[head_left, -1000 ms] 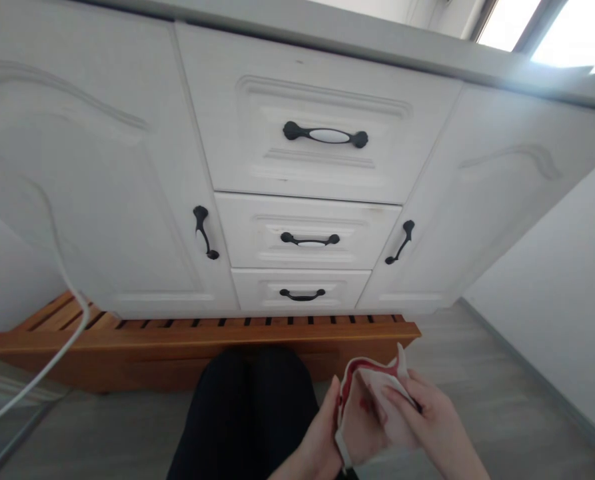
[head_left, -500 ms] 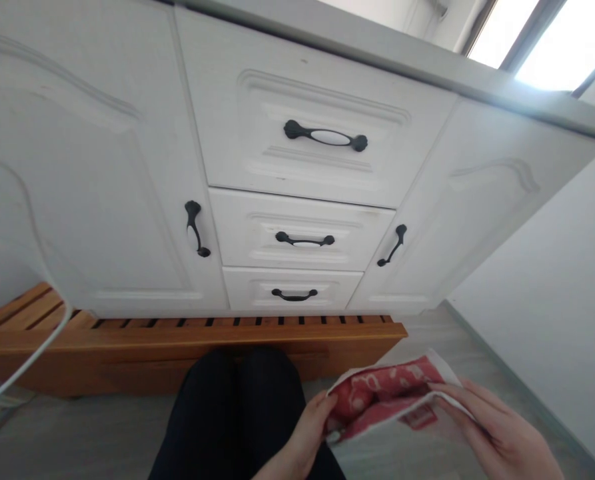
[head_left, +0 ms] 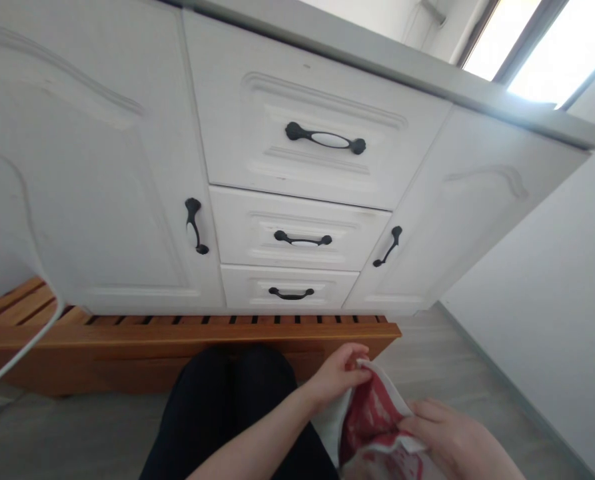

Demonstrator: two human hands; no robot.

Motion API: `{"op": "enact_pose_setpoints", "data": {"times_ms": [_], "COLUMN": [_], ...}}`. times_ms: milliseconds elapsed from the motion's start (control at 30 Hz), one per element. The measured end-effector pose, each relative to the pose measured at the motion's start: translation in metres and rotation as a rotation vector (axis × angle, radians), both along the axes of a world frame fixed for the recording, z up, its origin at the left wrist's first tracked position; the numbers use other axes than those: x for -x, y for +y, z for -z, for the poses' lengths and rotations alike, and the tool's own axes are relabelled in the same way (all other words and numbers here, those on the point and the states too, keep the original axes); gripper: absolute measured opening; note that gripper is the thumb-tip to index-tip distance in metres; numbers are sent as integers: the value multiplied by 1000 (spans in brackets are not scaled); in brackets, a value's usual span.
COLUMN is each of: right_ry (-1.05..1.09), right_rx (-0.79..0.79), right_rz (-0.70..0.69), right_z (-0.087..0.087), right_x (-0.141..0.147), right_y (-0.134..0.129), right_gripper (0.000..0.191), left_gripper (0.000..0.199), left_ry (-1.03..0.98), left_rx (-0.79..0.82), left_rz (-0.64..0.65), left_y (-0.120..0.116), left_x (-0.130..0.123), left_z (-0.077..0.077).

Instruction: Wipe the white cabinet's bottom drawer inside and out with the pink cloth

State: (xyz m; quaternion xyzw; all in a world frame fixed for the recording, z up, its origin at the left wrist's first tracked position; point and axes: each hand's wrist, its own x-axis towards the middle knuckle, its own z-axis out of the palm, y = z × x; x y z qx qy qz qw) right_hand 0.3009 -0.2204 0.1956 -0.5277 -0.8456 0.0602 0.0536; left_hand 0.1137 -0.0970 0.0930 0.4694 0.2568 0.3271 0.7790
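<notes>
A red-and-white bag (head_left: 374,417) hangs between my two hands at the lower right, its mouth spread apart and its red inside showing. My left hand (head_left: 342,377) pinches the far left corner of the white rim between thumb and fingers. On the right side of the mouth, my right hand (head_left: 440,430) has its fingers closed over the edge. The bag's lower part runs out of the picture, and whether anything lies inside cannot be made out.
Ahead stands a white cabinet (head_left: 142,267) with drawers and doors with dark handles. A slatted wooden bench (head_left: 187,337) runs along its foot, just beyond my knees (head_left: 232,393). A white cable (head_left: 37,333) hangs at the left. Grey floor (head_left: 427,347) shows on the right.
My left hand has shifted up and right along the rim to a far corner. The bag has turned and dropped lower, its mouth now wider. My right hand has moved left.
</notes>
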Motion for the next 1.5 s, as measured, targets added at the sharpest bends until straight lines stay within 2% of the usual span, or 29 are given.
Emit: {"op": "enact_pose_setpoints", "data": {"times_ms": [67, 133, 233, 333, 467, 600, 700, 767, 900, 1067, 1233, 1367, 1500], "right_ry": [-30, -42, -38, 6, 87, 199, 331, 386, 501, 594, 542, 516, 467], "right_rx": [15, -76, -281, -325, -318, -245, -141, -106, -77, -142, -211, -226, -240], "right_rz": [-7, 2, 98, 175, 167, 187, 327, 374, 359, 414, 425, 401, 353], "right_z": [3, 3, 0, -8, -14, -4, 7, 12, 13, 8, 8, 3, -14], "right_x": [-5, -8, -1, 11, 16, 4, -5, -8, -6, -2, -1, 0, 2], "right_y": [-2, -1, 1, 2, 2, 6, 8, 9, 7, 7, 8, 10, 9], "right_gripper": [33, 28, 22, 21, 23, 21, 24, 24, 20, 17, 17, 19, 21], "left_gripper": [41, 33, 18, 7, 8, 5, 7, 8, 15, 18, 20, 27, 34], "left_ry": [-18, -5, 78, 196, 328, 297, 321, 340, 290, 278, 274, 196, 211], "left_rx": [-26, -48, -167, -298, -372, -469, -527, -596, -668, -674, -688, -569, -479], "left_rz": [-26, -59, -121, -165, -281, -175, -164, -128, -50, -52, -32, -23, -33], "left_y": [1, -3, -16, -27, -31, -28, -27, -27, -30, -30, -31, -32, -28], "left_x": [-2, -4, -8, -16, -25, -28, -26, -24, -22, -22, -21, -17, -10], "left_z": [-3, -8, -19, -30, -40, -46, -49, -51, -52, -52, -55, -56, -43]}}
